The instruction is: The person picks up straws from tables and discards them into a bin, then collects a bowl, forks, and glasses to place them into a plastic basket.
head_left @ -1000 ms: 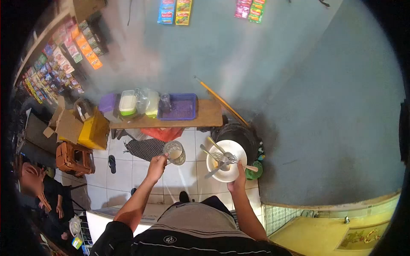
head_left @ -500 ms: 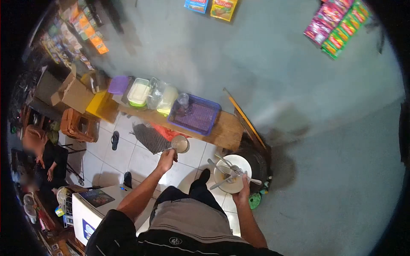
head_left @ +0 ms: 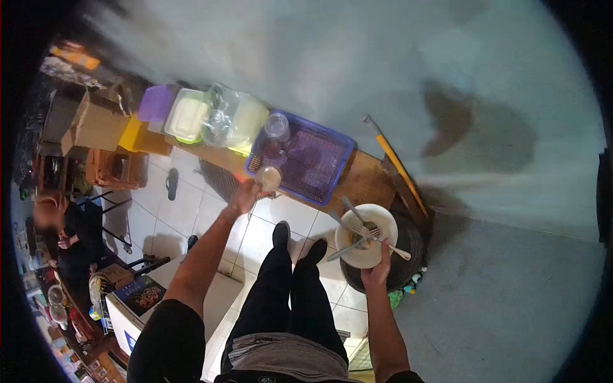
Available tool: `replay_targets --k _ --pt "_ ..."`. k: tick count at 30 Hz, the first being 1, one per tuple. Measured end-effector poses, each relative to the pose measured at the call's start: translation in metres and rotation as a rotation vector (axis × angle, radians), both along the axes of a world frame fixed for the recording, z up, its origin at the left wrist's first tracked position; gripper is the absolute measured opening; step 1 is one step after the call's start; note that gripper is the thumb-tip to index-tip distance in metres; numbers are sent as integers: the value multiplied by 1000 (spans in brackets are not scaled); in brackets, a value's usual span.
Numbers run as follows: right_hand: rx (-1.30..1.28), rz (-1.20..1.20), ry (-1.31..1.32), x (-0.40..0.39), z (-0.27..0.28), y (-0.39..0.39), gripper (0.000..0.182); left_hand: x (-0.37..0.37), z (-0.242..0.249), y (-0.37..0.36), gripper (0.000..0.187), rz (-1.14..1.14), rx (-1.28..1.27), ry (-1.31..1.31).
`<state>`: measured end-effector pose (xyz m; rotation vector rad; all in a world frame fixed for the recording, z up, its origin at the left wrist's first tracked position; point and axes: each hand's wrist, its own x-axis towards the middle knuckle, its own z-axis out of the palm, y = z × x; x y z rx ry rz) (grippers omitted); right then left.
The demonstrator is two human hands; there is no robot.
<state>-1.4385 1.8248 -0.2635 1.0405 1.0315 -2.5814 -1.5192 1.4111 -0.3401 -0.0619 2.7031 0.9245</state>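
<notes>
My left hand (head_left: pixel 246 196) grips a glass mug (head_left: pixel 269 177) by its handle and holds it at the near edge of a purple plastic tray (head_left: pixel 319 159) on a wooden bench (head_left: pixel 364 182). My right hand (head_left: pixel 378 273) holds a white plate (head_left: pixel 366 235) from below. Forks and spoons (head_left: pixel 357 228) lie across the plate. The plate hangs above a black round tub (head_left: pixel 408 252) on the floor. A clear glass (head_left: pixel 276 126) stands in the tray.
Plastic containers (head_left: pixel 185 118) and a clear bag (head_left: pixel 223 118) sit on the bench's left part. A broom handle (head_left: pixel 399 165) leans by the wall. Cardboard boxes (head_left: pixel 96 124), a stool (head_left: pixel 115 167) and a seated person (head_left: pixel 70 233) are at the left. A white cabinet (head_left: pixel 137 303) stands behind me.
I have stepped closer to the bench. My left hand has carried the mug forward to the tray's edge. The plate in my right hand has stayed over the black tub.
</notes>
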Motion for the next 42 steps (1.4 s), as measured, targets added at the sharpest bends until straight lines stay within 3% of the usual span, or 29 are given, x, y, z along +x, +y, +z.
replay_targets --k 3,5,8,9,10,14,16,23,25,26,27,29,33,35,38,42 --pt "-5 -36 20 -15 -12 -10 50 -23 -7 -15 45 -14 58 -167" --pt "-65 -42 49 -19 -21 -12 49 -26 -25 -31 46 -106 66 42" --pt "-63 -85 4 -23 -30 -16 48 -38 -36 -48 52 -186 40 -8" --pt "-58 -90 0 -24 -32 -18 48 -41 -31 -46 58 -164 3 11" --pt "-49 -113 -14 -24 -34 -19 47 -52 -16 -44 55 -161 82 -181" --pt "-44 -145 10 -28 -56 -22 50 -69 -14 -47 53 -156 199 -211" --pt "-28 -166 -25 -34 -62 -26 51 -78 -12 -48 54 -161 37 -380" --pt "43 -225 -68 -47 -103 -27 56 -85 -28 -48 53 -137 -32 -377" --pt "79 -248 -85 -47 -128 -24 52 -90 -40 -57 51 -174 -56 -443" --pt "106 -252 -99 -48 -136 -22 48 -86 -88 -84 51 -115 -3 -548" --pt "111 -266 -105 -52 -137 -23 48 -86 -86 -80 51 -130 -2 -555" --pt "225 -285 -98 -67 -138 -31 50 -86 -64 -76 51 -373 -214 -388" --pt "195 -219 -81 -78 -152 -33 54 -97 -19 -51 50 -503 -230 -358" --pt "123 -232 -9 -76 -179 -33 60 -99 -2 -37 50 -139 35 -536" --pt "306 -276 -46 -92 -172 -48 63 -95 -23 -52 53 -302 -199 -513" --pt "258 -273 -73 -107 -176 -57 68 -90 -15 -47 54 -131 9 -522"
